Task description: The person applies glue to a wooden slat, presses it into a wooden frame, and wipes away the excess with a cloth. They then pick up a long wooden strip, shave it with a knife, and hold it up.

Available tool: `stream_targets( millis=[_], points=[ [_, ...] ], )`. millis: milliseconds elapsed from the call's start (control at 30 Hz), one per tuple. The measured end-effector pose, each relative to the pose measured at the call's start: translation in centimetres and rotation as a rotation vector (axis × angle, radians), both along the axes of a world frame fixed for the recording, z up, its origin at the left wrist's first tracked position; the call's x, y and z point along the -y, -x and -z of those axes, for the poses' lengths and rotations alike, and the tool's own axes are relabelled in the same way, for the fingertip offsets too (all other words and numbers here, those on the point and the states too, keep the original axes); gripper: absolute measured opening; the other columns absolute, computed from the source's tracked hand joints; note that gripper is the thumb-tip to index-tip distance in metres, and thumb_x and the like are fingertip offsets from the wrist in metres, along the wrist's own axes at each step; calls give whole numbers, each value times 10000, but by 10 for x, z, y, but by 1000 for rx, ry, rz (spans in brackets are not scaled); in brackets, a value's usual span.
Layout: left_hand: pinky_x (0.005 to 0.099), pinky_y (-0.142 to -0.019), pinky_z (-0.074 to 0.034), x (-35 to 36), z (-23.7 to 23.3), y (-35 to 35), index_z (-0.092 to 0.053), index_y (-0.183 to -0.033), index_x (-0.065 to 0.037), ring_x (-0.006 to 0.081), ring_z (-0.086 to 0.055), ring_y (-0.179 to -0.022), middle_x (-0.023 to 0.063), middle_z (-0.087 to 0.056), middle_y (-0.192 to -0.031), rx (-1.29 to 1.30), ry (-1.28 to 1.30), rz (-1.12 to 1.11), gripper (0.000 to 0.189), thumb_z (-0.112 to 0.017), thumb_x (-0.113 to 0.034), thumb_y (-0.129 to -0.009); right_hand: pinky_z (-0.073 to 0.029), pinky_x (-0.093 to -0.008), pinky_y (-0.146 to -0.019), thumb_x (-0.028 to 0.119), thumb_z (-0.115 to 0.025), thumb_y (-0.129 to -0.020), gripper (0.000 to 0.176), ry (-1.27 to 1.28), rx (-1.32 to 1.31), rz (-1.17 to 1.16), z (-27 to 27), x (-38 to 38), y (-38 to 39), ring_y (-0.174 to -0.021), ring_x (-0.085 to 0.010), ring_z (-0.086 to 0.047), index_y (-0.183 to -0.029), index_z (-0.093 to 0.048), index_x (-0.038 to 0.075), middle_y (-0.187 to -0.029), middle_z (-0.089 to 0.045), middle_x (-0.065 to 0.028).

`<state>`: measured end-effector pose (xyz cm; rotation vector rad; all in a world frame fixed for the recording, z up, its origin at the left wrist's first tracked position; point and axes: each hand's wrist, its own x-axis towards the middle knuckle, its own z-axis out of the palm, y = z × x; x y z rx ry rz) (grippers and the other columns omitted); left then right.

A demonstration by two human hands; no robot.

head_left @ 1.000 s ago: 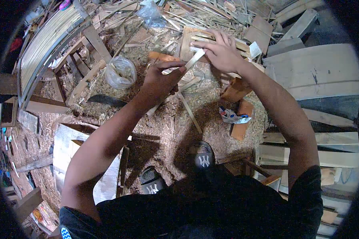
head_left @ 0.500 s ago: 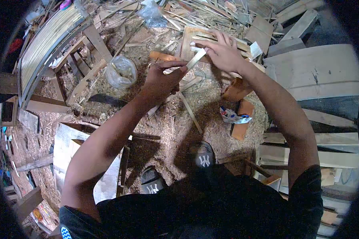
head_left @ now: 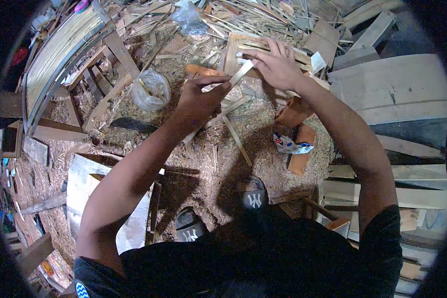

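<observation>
My left hand pinches a narrow, pale wooden strip between thumb and fingers. The strip slants up to the right, and its upper end meets the thumb and forefinger of my right hand, which appear to grip it there. The other fingers of that hand lie over a small wooden board with slats on it, hiding part of it. Below my left hand, another thin strip lies on the shavings. Whatever sits under my left palm is hidden.
Orange bricks and a crumpled wrapper lie near my feet. A clear plastic bag and a dark blade-like piece are at the left. Stacked planks line the right; a curved slatted frame stands upper left.
My left hand has shifted slightly left with the wooden strip, which tilts a little differently. My right hand stays almost in place.
</observation>
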<state>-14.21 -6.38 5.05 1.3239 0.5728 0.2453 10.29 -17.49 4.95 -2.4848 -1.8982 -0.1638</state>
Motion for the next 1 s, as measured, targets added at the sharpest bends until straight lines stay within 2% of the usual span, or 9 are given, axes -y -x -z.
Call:
stream_targets(
  millis=[133,233,300,400,500,633,700,800,1000],
  points=[
    [233,-454,-432,0,6,-1,-715,-1076,-33,59,-527,-501,-3,-617,-680,92,-135,3,219,-684,-197,-934,-145,-670,-1102,413,-390,-1011,390,-32,-6,-99,-2,3,2,-1440,-389,-188,-1385,-501,423,-1519,-277,-172],
    [236,-458,-439,0,4,0,-712,-1086,-38,59,-531,-509,3,-621,-687,39,-81,25,223,-688,-197,-932,-147,-605,-1135,347,-347,-1035,395,-27,52,28,2,1,4,-1437,-381,-196,-1394,-505,397,-1490,-311,-188],
    [239,-460,-440,2,4,-1,-710,-1088,-38,58,-533,-515,4,-618,-688,1,-86,8,230,-689,-207,-933,-130,-678,-1096,435,-359,-1021,398,-46,-4,-96,1,0,1,-1443,-387,-186,-1398,-485,436,-1517,-290,-176],
    [232,-466,-409,0,6,0,-697,-1108,-51,45,-506,-540,-39,-594,-716,25,-82,56,204,-634,-187,-969,-135,-672,-1100,442,-340,-1028,396,-30,89,32,2,-3,4,-1439,-385,-198,-1396,-485,444,-1508,-305,-189],
    [239,-451,-425,-2,6,1,-710,-1082,-37,56,-525,-511,-3,-609,-679,57,57,52,230,-690,-213,-935,-139,-676,-1096,450,-347,-1025,395,-17,43,-47,-4,0,6,-1439,-400,-197,-1394,-489,439,-1507,-308,-198],
    [239,-447,-422,-1,3,1,-706,-1089,-38,56,-521,-513,-7,-604,-684,-3,-49,46,235,-692,-214,-934,-132,-678,-1102,461,-352,-1026,392,-5,18,18,-5,0,5,-1439,-412,-195,-1392,-492,442,-1514,-300,-198],
    [238,-450,-426,0,1,2,-700,-1098,-32,56,-524,-521,-9,-608,-701,39,-96,49,246,-692,-215,-933,-143,-620,-1126,371,-299,-1044,406,-62,86,-142,-4,4,5,-1432,-369,-210,-1375,-533,386,-1481,-315,-168],
    [236,-452,-431,0,2,2,-698,-1101,-27,58,-530,-527,-9,-620,-725,6,-54,43,249,-691,-210,-933,-145,-599,-1136,370,-324,-1044,389,-52,80,-18,-6,5,7,-1432,-368,-213,-1360,-550,371,-1465,-333,-169],
    [233,-460,-437,2,-6,5,-700,-1101,-28,59,-530,-531,-10,-620,-749,-27,-52,43,252,-693,-216,-932,-176,-569,-1125,361,-372,-1039,370,-106,47,-37,-4,12,0,-1396,-350,-267,-1356,-561,338,-1442,-358,-161]
  ],
)
